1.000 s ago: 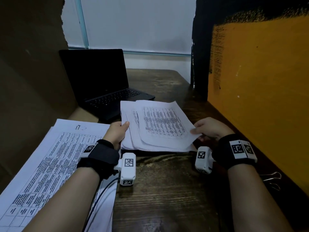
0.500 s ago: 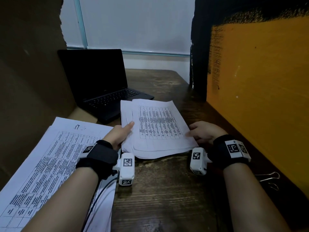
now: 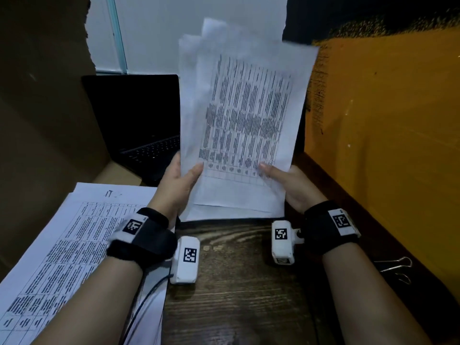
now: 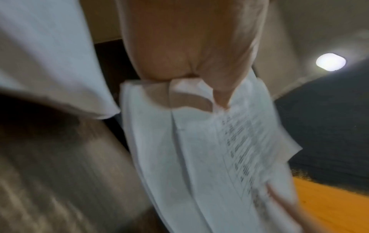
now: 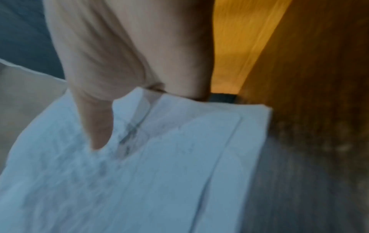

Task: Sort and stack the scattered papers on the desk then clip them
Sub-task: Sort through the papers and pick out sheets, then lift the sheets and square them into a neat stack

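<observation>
A loose sheaf of white printed papers stands upright with its lower edge near the dark wooden desk. My left hand grips its left edge, thumb on the front sheet. My right hand grips the right edge, thumb on the printed table. The sheets are uneven, with corners sticking out at the top. Both wrist views are blurred: the left hand pinches the papers, and the right hand holds the papers. A second pile of printed papers lies flat at the left, under my left forearm.
An open black laptop sits behind the left hand. A metal binder clip lies on the desk by the right forearm, beside the yellow partition. Brown cardboard walls the left side.
The sheaf lay flat on the desk under both hands; now both hands have tipped it up on end, facing me.
</observation>
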Demonstrator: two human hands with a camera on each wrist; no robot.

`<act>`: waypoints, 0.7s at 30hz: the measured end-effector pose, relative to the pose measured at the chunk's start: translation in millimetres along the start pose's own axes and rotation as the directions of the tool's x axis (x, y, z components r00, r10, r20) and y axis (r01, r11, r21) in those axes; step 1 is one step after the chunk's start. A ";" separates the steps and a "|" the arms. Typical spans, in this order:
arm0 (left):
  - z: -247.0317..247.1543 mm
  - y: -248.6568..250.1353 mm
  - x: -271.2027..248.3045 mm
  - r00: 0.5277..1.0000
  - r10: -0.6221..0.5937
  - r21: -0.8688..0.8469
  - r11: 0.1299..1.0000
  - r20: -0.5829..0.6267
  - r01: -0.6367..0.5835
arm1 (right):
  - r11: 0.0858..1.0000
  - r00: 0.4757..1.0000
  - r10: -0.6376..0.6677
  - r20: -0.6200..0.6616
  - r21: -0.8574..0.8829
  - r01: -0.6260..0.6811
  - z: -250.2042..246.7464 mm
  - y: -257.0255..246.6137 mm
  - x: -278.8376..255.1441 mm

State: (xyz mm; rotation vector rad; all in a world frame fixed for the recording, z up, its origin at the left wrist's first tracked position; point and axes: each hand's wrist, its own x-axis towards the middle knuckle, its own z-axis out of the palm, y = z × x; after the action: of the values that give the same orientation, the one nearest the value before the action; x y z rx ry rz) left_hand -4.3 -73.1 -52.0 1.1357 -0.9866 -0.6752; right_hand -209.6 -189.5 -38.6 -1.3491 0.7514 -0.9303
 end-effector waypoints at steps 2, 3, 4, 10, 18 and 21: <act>7.2 11.7 -2.5 0.983 0.176 0.154 0.974 -0.056 -0.166 | 0.974 0.974 -0.224 -0.021 -0.027 0.223 16.5 -13.4 -7.8; 9.7 17.4 -3.5 0.961 0.263 0.219 0.946 -0.086 -0.239 | 0.945 0.946 -0.322 -0.029 -0.070 0.320 24.5 -20.6 -13.5; 11.2 23.0 -4.7 0.938 0.329 0.257 0.921 -0.112 -0.292 | 0.914 0.918 -0.396 -0.028 -0.108 0.391 31.0 -25.1 -16.9; 10.2 30.3 -7.2 0.966 0.238 0.041 0.971 -0.101 -0.235 | 0.882 0.888 -0.456 0.061 -0.102 0.460 30.7 -29.4 -23.3; 4.9 16.1 -0.7 0.995 0.041 0.071 0.996 0.089 -0.047 | 0.972 0.971 -0.233 0.044 0.002 0.233 15.9 -22.3 -16.7; 11.8 18.3 -5.4 0.993 0.114 0.084 0.990 0.000 -0.114 | 0.958 0.959 -0.281 -0.042 -0.067 0.278 24.0 -21.0 -18.4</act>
State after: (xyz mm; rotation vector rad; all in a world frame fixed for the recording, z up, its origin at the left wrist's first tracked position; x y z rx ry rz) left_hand -17.9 -67.9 -35.0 1.1445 -1.0760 -0.5430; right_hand -199.4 -161.7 -16.6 -1.5159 0.6403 -1.1769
